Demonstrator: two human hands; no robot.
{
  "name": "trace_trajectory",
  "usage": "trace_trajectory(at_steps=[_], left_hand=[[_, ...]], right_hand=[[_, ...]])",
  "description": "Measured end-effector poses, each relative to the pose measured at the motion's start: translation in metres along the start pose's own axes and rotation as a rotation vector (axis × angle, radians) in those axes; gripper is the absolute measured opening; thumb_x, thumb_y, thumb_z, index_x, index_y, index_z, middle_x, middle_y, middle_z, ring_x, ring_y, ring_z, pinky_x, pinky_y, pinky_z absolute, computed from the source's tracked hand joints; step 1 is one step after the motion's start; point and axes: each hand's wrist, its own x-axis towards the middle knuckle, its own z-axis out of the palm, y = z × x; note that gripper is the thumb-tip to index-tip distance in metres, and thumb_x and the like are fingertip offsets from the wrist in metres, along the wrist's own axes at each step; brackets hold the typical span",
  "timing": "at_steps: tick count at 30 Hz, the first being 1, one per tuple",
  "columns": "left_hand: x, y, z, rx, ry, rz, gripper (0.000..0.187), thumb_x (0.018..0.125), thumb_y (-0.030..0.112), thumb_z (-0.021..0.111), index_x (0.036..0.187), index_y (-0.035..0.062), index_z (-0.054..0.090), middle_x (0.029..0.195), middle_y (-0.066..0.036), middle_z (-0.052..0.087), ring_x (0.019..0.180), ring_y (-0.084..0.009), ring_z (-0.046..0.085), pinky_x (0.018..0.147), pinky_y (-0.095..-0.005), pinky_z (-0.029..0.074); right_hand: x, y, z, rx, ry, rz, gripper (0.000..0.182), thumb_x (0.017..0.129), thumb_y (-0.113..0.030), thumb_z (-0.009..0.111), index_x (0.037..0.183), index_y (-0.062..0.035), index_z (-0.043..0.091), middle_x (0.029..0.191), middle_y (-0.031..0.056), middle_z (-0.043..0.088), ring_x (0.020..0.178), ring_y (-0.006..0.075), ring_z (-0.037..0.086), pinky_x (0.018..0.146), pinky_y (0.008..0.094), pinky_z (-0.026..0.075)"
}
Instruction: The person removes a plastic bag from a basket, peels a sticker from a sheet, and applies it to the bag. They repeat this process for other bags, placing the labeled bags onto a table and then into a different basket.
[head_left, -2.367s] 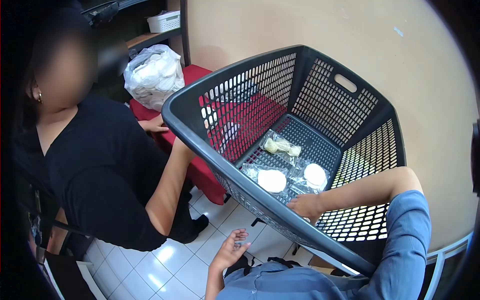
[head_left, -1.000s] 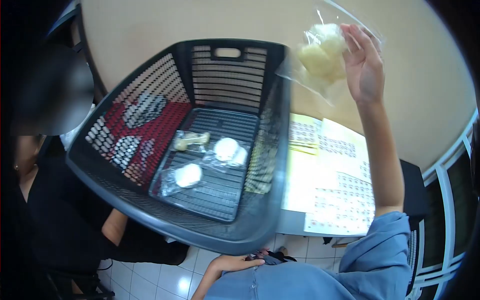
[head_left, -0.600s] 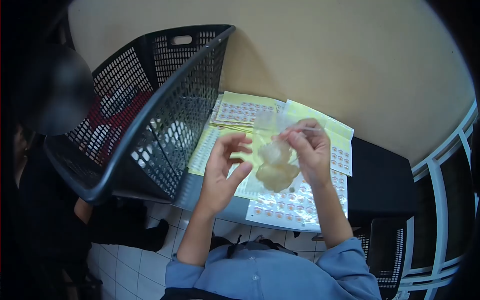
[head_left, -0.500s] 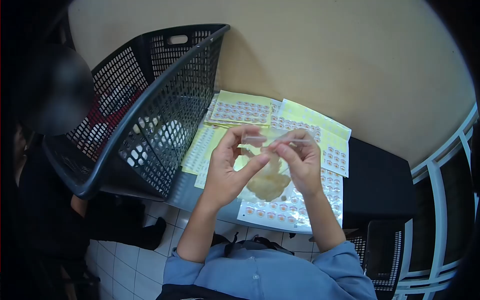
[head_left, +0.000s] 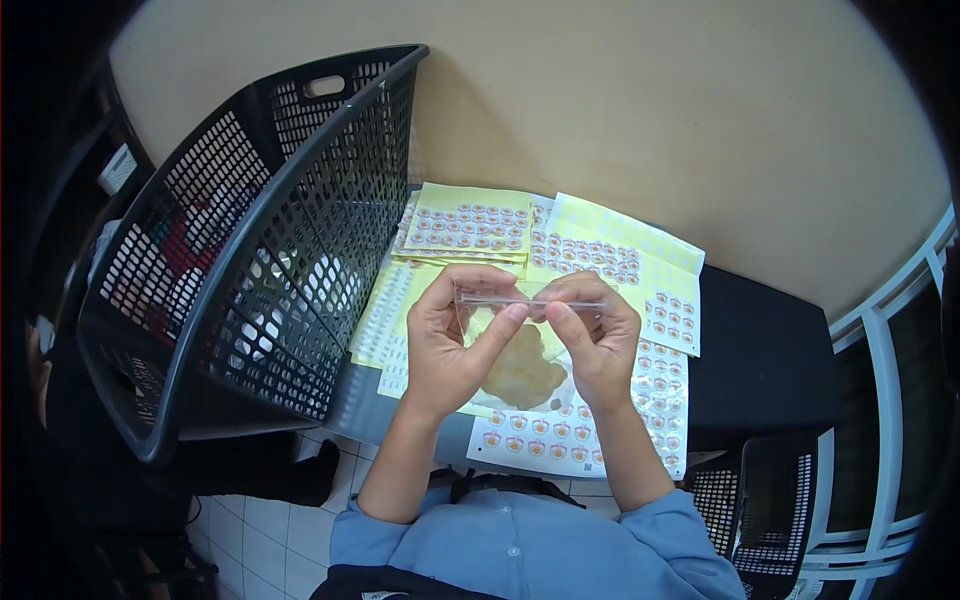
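Note:
A clear plastic bag (head_left: 521, 371) with a yellowish-brown lump inside hangs over the sticker sheets. My left hand (head_left: 456, 330) pinches its top strip between thumb and fingers. At the other end of that strip, my right hand (head_left: 597, 335) is closed on it too, the two thumbs almost meeting in the middle. Under the bag lies a white sticker sheet (head_left: 540, 440) printed with small orange-and-pink round labels. Behind my left hand is a stack of yellow-backed sticker sheets (head_left: 470, 218).
A large dark plastic basket (head_left: 330, 220) stands tilted at the left, with things inside. More yellow backing paper (head_left: 625, 232) lies at the back right. A black surface (head_left: 755, 350) is to the right, with a black crate (head_left: 770, 500) below. A person in dark clothing is at far left.
My thumbs have drawn together along the bag's top strip, which now lies straighter and level. The view has shifted slightly, and the person at the left has moved back from the basket.

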Motion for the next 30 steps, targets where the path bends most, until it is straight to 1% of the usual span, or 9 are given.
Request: trace_trajectory(at_steps=[3,6,9,12,14,15,16,20,30], left_hand=[[0.005,0.001,-0.006,-0.01,0.002,0.016,0.023,0.072,-0.002,0.061,0.093,-0.0004,0.052,0.087,-0.007,0.055,0.08,-0.0104,0.055,0.072,-0.0234,0.044],[0.01,0.003,-0.016,-0.001,-0.041,0.015,0.025,0.072,-0.002,0.061,0.094,-0.0004,0.051,0.085,-0.006,0.056,0.078,-0.0103,0.056,0.071,-0.0235,0.044],[0.016,0.006,-0.023,-0.014,-0.035,-0.015,0.027,0.071,-0.002,0.062,0.096,0.0001,0.051,0.081,-0.005,0.057,0.077,-0.01,0.056,0.07,-0.0225,0.044],[0.019,0.007,-0.032,0.005,-0.029,0.01,0.032,0.071,-0.003,0.062,0.1,0.0,0.049,0.078,-0.005,0.058,0.076,-0.0096,0.056,0.07,-0.0213,0.043],[0.019,0.006,-0.036,0.031,-0.005,0.053,0.04,0.071,-0.005,0.061,0.106,-0.0006,0.044,0.077,-0.006,0.058,0.075,-0.0097,0.055,0.069,-0.0208,0.043],[0.019,0.007,-0.038,0.026,-0.008,0.052,0.04,0.071,-0.005,0.061,0.106,-0.0006,0.044,0.077,-0.006,0.058,0.075,-0.0097,0.055,0.069,-0.0208,0.043],[0.019,0.007,-0.039,0.01,-0.011,0.041,0.043,0.071,-0.005,0.06,0.109,-0.0013,0.041,0.077,-0.006,0.058,0.075,-0.0099,0.055,0.07,-0.0212,0.043],[0.02,0.006,-0.041,0.009,0.003,0.033,0.05,0.071,-0.006,0.06,0.114,-0.0027,0.034,0.077,-0.008,0.057,0.076,-0.0106,0.055,0.071,-0.0221,0.043],[0.017,0.007,-0.039,0.008,0.011,0.1,0.052,0.071,-0.008,0.059,0.115,-0.0029,0.033,0.077,-0.008,0.057,0.077,-0.0107,0.054,0.073,-0.022,0.041]], right_hand=[[0.006,0.003,0.006,-0.017,0.002,-0.002,0.011,0.074,0.002,0.059,0.084,0.002,0.055,0.084,0.0107,0.056,0.082,0.015,0.055,0.074,0.0271,0.045],[0.009,0.006,0.016,-0.048,0.017,0.012,0.011,0.074,0.001,0.06,0.084,0.0017,0.056,0.084,0.0107,0.057,0.082,0.0148,0.054,0.074,0.0267,0.044],[0.01,0.012,0.026,-0.094,0.041,0.014,0.01,0.074,-0.001,0.06,0.083,0.0011,0.057,0.083,0.0098,0.058,0.081,0.0143,0.054,0.074,0.0263,0.043],[0.013,0.013,0.036,-0.161,0.067,0.02,0.009,0.074,-0.003,0.061,0.082,0.0003,0.058,0.081,0.0086,0.059,0.078,0.0137,0.055,0.072,0.026,0.043],[0.014,0.014,0.041,-0.2,0.08,0.028,0.009,0.074,-0.005,0.062,0.081,-0.0001,0.058,0.08,0.0081,0.06,0.077,0.0133,0.055,0.072,0.0259,0.043],[0.014,0.016,0.043,-0.242,0.077,-0.001,0.009,0.074,-0.005,0.062,0.08,-0.0004,0.058,0.079,0.008,0.06,0.076,0.0132,0.055,0.071,0.0258,0.043],[0.015,0.017,0.044,-0.284,0.076,-0.032,0.009,0.074,-0.006,0.062,0.08,-0.0006,0.059,0.078,0.0079,0.061,0.075,0.0131,0.056,0.071,0.0257,0.043],[0.012,0.018,0.051,-0.309,0.139,-0.009,0.009,0.074,-0.007,0.062,0.079,-0.0008,0.059,0.077,0.0079,0.061,0.075,0.0135,0.056,0.07,0.0262,0.043],[0.013,0.019,0.051,-0.342,0.122,-0.098,0.009,0.073,-0.006,0.064,0.079,-0.0016,0.058,0.076,0.0078,0.061,0.074,0.0151,0.056,0.069,0.0268,0.043]])
